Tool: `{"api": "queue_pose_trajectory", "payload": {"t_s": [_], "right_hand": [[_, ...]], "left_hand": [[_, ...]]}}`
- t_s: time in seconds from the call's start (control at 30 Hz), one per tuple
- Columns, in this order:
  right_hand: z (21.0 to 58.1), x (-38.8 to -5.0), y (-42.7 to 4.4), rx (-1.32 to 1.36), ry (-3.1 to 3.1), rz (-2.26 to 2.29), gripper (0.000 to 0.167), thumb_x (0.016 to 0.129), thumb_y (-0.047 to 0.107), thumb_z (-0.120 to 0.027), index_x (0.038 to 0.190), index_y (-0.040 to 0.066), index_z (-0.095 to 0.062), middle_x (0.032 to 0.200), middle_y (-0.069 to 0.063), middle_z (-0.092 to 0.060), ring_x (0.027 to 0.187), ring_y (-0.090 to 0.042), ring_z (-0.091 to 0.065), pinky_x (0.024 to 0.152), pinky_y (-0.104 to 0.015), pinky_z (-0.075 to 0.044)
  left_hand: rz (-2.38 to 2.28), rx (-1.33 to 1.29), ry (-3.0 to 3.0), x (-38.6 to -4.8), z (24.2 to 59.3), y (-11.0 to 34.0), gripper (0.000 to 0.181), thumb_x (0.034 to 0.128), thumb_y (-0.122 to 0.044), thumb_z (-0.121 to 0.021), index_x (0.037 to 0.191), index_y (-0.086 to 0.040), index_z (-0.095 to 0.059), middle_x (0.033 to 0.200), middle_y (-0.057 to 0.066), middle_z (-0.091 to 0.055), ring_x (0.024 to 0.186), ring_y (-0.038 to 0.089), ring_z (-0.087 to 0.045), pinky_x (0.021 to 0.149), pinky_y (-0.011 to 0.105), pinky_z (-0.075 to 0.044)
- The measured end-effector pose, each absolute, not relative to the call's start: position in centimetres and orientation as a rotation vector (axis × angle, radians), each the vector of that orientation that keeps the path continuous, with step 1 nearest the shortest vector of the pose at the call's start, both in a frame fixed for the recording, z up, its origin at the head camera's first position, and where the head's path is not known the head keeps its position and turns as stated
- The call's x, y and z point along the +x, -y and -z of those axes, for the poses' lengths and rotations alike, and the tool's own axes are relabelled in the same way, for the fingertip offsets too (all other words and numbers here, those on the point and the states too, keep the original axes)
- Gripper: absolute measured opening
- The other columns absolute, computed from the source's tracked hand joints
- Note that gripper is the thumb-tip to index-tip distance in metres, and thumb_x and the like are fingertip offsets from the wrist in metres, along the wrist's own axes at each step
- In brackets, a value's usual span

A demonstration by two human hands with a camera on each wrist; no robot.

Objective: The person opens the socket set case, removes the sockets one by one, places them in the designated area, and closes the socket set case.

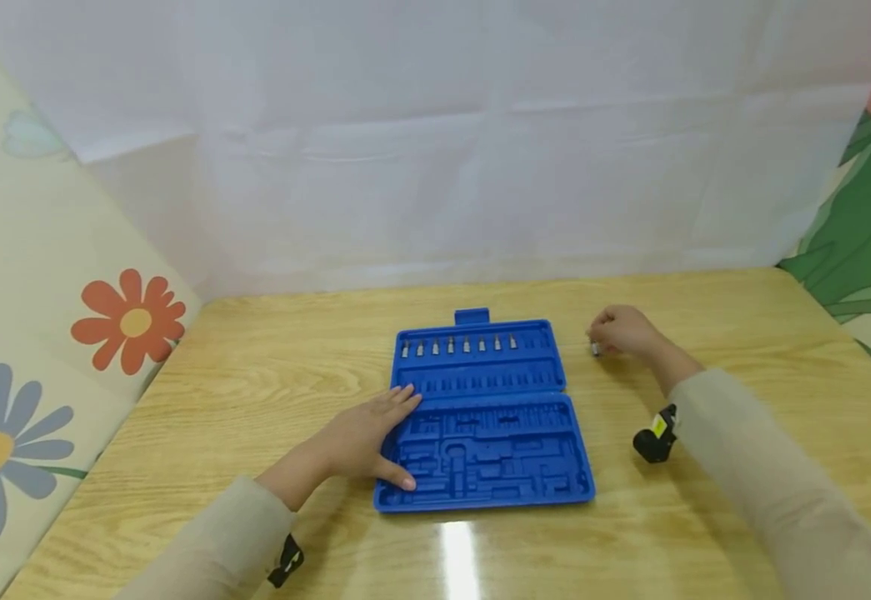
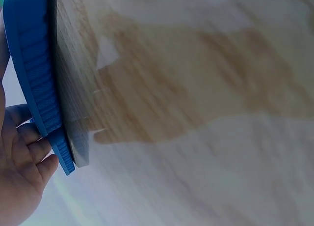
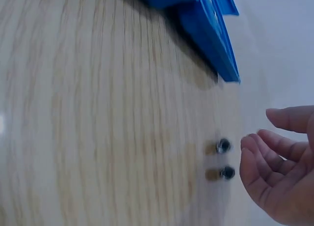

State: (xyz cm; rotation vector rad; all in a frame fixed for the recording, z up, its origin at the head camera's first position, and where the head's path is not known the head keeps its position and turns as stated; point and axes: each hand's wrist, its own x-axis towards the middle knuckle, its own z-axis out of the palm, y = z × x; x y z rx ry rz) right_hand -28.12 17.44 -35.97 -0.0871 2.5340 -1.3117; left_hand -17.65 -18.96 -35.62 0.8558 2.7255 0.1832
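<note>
Blue rectangular plastic case (image 1: 510, 458): touched with splayed left hand (image 1: 367, 433). Held right hand (image 1: 626, 333) unclosed beside two silver cylindrical metal bits (image 3: 223, 146); likely risked scattering both through close spacing.

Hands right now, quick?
Left hand: open, touching the blue case.
Right hand: open, fingers loosely curled, holding nothing visible, near two bits.

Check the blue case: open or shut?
Open. The head view shows the blue case lying unfolded, both molded interiors facing up, with metal bits exposed in the far half.
</note>
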Motion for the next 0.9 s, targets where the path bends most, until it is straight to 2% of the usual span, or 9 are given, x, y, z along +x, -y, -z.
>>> {"api": "queue_pose_trajectory", "payload": {"t_s": [0.1, 0.3, 0.7, 0.8, 0.9], "right_hand": [[35.9, -28.2, -16.3, -0.118, -2.511, 1.321, 0.025, 0.088, 0.011, -0.046, 0.103, -0.010, -0.047, 0.093, -0.017, -0.053, 0.076, -0.020, -0.053, 0.065, -0.030, -0.047], [35.5, -28.3, -13.9, -0.176, -2.465, 1.347, 0.028, 0.090, 0.015, -0.046, 0.108, -0.007, -0.048, 0.104, -0.019, -0.051, 0.091, -0.028, -0.053, 0.074, -0.035, -0.047], [35.6, -29.7, -9.4, -0.200, -2.472, 1.303, 0.028, 0.086, 0.012, -0.052, 0.107, -0.007, -0.053, 0.103, -0.017, -0.054, 0.090, -0.025, -0.052, 0.073, -0.032, -0.046], [35.6, -30.0, -8.8, -0.192, -2.511, 1.253, 0.027, 0.084, 0.011, -0.054, 0.105, -0.006, -0.055, 0.098, -0.014, -0.055, 0.086, -0.023, -0.052, 0.071, -0.031, -0.046], [35.7, -30.3, -8.3, -0.195, -2.571, 1.177, 0.016, 0.082, 0.010, -0.055, 0.088, -0.004, -0.059, 0.079, -0.008, -0.055, 0.071, -0.018, -0.051, 0.060, -0.027, -0.045]], "left_hand": [[-0.196, 0.865, -2.724, -17.7, 35.6, 19.0, 0.106, 0.0589, -0.068, -0.057, 0.137, -0.004, -0.022, 0.141, 0.013, -0.015, 0.128, 0.028, -0.012, 0.099, 0.044, -0.019], [-0.164, 0.900, -2.727, -17.9, 36.0, 19.1, 0.107, 0.0602, -0.070, -0.053, 0.137, -0.003, -0.021, 0.141, 0.014, -0.015, 0.128, 0.029, -0.011, 0.100, 0.044, -0.018], [-0.087, 0.980, -2.726, -17.8, 36.0, 19.4, 0.106, 0.0635, -0.073, -0.045, 0.137, -0.001, -0.019, 0.141, 0.016, -0.014, 0.128, 0.032, -0.010, 0.100, 0.043, -0.017], [-0.096, 0.988, -2.727, -17.8, 36.1, 19.5, 0.105, 0.0638, -0.073, -0.045, 0.137, -0.001, -0.019, 0.141, 0.016, -0.014, 0.127, 0.032, -0.010, 0.100, 0.043, -0.017], [-0.116, 0.978, -2.725, -17.8, 36.1, 19.5, 0.105, 0.0633, -0.073, -0.045, 0.137, -0.002, -0.020, 0.141, 0.016, -0.014, 0.127, 0.032, -0.010, 0.100, 0.044, -0.018]]}}
